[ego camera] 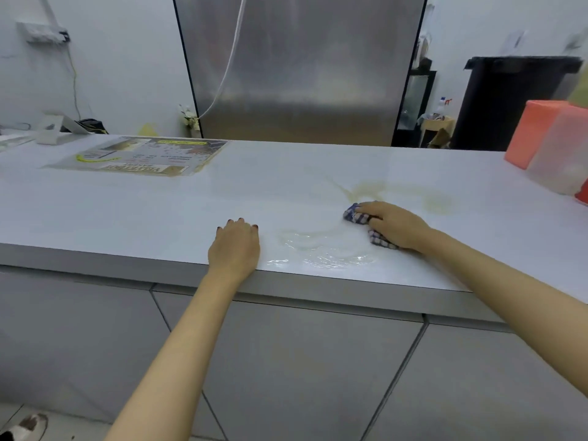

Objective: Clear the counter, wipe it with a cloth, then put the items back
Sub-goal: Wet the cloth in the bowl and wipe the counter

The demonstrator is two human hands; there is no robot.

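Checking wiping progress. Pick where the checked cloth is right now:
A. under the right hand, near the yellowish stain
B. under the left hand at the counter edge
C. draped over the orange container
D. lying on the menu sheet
A: the right hand presses the blue-and-white checked cloth onto the counter, just short of the yellowish stain; the left hand rests flat and empty.

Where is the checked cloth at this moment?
In the head view, the checked cloth lies right of centre on the white counter, pressed under the right hand, between a yellowish stain and a wet patch.
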